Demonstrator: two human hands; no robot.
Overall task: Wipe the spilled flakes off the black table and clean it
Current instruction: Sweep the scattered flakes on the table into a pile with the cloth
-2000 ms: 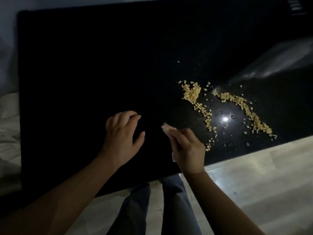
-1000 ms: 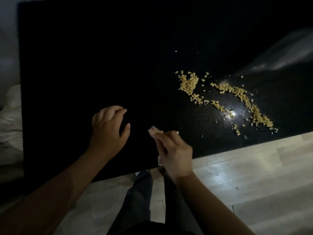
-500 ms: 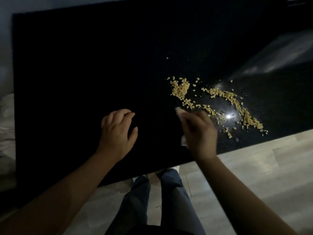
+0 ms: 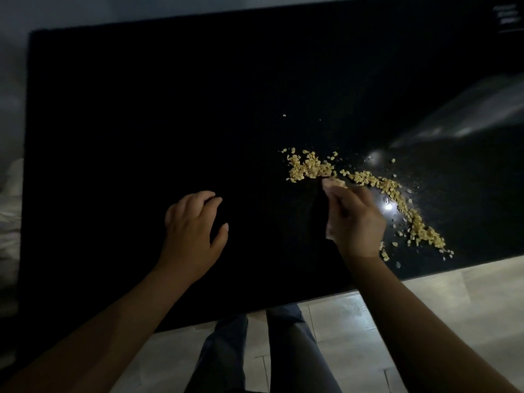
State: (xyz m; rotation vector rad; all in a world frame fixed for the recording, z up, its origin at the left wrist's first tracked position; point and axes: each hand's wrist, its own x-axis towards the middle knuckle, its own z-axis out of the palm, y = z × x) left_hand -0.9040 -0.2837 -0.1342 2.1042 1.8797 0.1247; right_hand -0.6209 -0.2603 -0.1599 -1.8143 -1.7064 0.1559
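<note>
Our right hand point(image 4: 355, 219) grips a crumpled wipe point(image 4: 334, 182) against the flakes point(image 4: 309, 167) to sweep them. Our left hand point(image 4: 192, 231), empty and relaxed, braces on the table point(image 4: 141, 109).

Your left hand point(image 4: 192, 236) rests on the black table point(image 4: 141, 123); open dark surface runs from it to the far and left edges. Rightward, flakes point(image 4: 309, 167) band the way from the pale wad point(image 4: 334, 183) gripped in your right hand point(image 4: 354, 219) to the near edge.
</note>
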